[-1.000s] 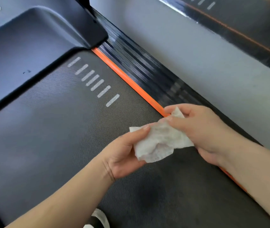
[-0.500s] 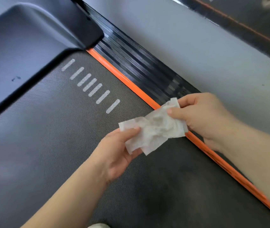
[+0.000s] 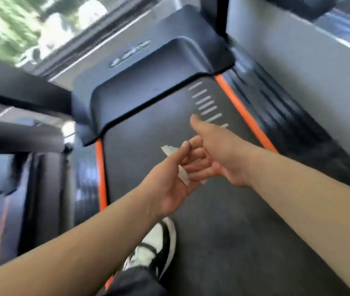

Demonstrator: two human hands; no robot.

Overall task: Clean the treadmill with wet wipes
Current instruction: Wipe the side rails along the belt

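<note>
- Seeing a black-and-white shoe (image 3: pixel 161 242) on the belt (image 3: pixel 223 221) below my left hand (image 3: pixel 167 186).
- Crumpled white wipe (image 3: pixel 169 149) sits between it and my right hand (image 3: pixel 223 152); blur hides which grips.
- Smooth dark motor cover (image 3: pixel 159 67), orange edge strips (image 3: pixel 244 112).

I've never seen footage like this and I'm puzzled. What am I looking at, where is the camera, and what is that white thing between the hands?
The camera sits on a person's head and looks down at their own arms. They stand on a treadmill: the dark belt, an orange edge strip, and the motor cover ahead. One shoe shows below. The left hand and right hand meet at a crumpled white wet wipe between them. Blur hides which fingers grip it.
</note>
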